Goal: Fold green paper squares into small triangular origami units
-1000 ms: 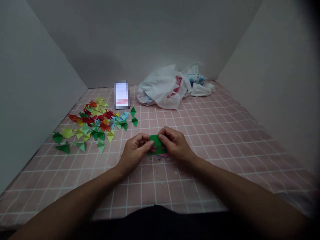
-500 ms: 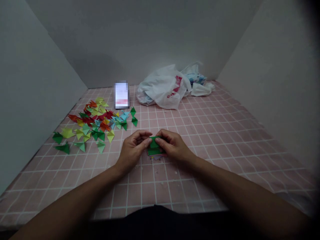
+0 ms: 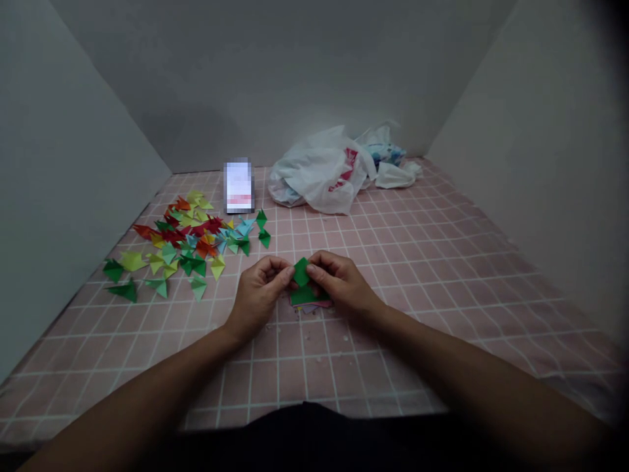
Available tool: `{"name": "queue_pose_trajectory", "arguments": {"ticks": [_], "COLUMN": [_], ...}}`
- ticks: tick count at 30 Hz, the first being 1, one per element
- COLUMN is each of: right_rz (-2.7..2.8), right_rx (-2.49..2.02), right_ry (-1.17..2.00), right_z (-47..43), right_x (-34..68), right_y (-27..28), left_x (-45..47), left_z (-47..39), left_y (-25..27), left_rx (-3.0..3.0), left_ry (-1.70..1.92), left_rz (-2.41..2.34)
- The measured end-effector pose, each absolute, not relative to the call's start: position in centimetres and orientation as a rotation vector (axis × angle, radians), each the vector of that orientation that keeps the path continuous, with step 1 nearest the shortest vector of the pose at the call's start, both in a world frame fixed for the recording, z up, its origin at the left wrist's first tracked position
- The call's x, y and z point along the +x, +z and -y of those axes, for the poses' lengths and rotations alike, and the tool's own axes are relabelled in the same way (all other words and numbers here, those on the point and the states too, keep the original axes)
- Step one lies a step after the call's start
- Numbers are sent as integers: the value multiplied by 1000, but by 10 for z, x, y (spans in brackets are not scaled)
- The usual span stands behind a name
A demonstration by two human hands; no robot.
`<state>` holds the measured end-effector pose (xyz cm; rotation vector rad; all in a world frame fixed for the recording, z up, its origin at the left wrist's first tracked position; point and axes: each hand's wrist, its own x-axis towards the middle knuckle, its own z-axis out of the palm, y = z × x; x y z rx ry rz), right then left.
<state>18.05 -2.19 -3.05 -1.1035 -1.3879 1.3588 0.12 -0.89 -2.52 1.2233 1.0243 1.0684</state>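
Note:
A small green piece of origami paper (image 3: 301, 272), folded and turned corner-up like a diamond, is pinched between both hands. My left hand (image 3: 263, 288) grips its left corner between thumb and fingers. On the opposite corner, the thumb and forefinger of my right hand (image 3: 341, 282) are closed. Just beneath lies a stack of paper sheets (image 3: 308, 296), green on top, with pink, lilac and yellow edges showing at the front. The right fingers partly cover that stack.
Many folded paper cranes (image 3: 189, 239) in green, yellow, red, orange and blue spread over the left side of the checked tablecloth (image 3: 403, 262). A phone (image 3: 238, 187) with a blurred screen stands behind them. White plastic bags (image 3: 324, 170) lie by the back wall.
The green paper has been turned from a square-on position to a diamond and raised slightly off the stack. Both hands have shifted their grip to its side corners.

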Motion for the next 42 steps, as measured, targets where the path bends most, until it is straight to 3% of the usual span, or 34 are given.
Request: {"name": "queue_pose_trajectory", "arguments": {"ticks": [8, 20, 42], "right_rz": [1401, 1208, 1302], "right_rx": [-1149, -1051, -1013], "right_ry": [1278, 1604, 1323], "right_z": [20, 23, 22], "right_x": [181, 177, 177], "right_y": [-30, -31, -28], "left_x": [0, 1, 4], "left_z": [6, 10, 10], "left_y": [-34, -30, -23], "left_rx": [1261, 1131, 1266], "left_ry": [851, 1021, 1131], "left_rz": [-991, -1021, -994]}}
